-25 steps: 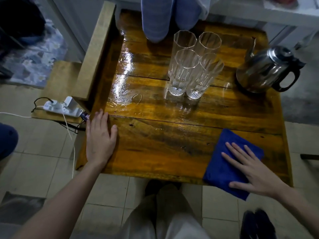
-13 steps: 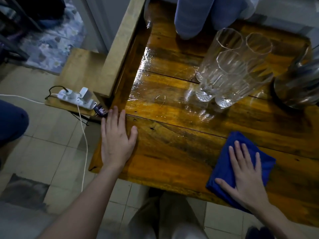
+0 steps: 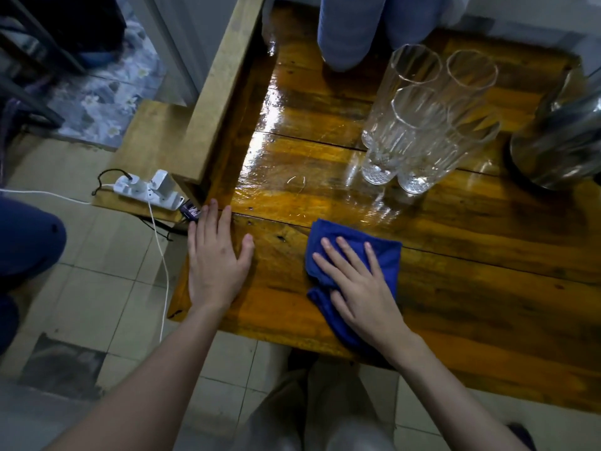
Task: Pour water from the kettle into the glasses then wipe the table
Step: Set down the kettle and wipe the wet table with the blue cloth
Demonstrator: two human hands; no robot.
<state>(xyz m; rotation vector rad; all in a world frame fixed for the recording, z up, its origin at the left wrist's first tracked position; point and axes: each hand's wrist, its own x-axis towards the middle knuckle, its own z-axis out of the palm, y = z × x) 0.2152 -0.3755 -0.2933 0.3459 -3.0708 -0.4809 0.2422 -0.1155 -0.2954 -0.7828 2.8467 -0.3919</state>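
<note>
Several tall clear glasses [image 3: 426,125] stand bunched together on the wet, glossy wooden table [image 3: 471,271]. The steel kettle [image 3: 562,141] sits at the right edge, partly cut off by the frame. A blue cloth [image 3: 383,255] lies on the near part of the table, and my right hand [image 3: 361,288] presses flat on it with fingers spread. My left hand [image 3: 216,258] rests flat on the table's near left corner, holding nothing.
A white power strip [image 3: 146,192] with cables lies on a low wooden ledge left of the table. A person's knees in blue [image 3: 351,30] are at the table's far side. A wooden beam [image 3: 224,89] runs along the left edge. Tiled floor lies below.
My right hand has slid the blue cloth leftward from the near right corner toward the middle. The view has shifted left, cutting the kettle at the right edge. My left hand stayed put.
</note>
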